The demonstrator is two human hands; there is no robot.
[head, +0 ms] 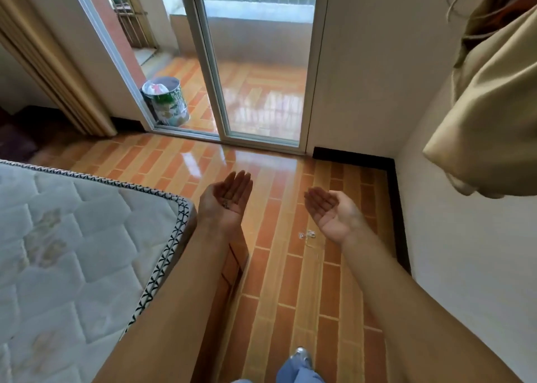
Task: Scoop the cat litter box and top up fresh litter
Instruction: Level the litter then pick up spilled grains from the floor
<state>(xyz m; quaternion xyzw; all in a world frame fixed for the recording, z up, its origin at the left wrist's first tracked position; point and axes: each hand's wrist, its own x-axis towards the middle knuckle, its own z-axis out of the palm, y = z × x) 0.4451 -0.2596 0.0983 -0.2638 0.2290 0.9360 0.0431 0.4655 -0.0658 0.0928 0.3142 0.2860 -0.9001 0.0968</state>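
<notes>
Palms face up: the left hand (229, 201) and right hand (328, 212) hang spread and grasping nothing — a few dark specks lie on the left palm, too small to name. Beneath them runs glossy tiled floor (290, 281), a mattress (72, 237) corner to the left, a sliding door (255, 71) ahead with a printed bin (167, 101) beyond it. No litter box or scoop shows — my guess is nothing has begun; next comes finding them.
</notes>
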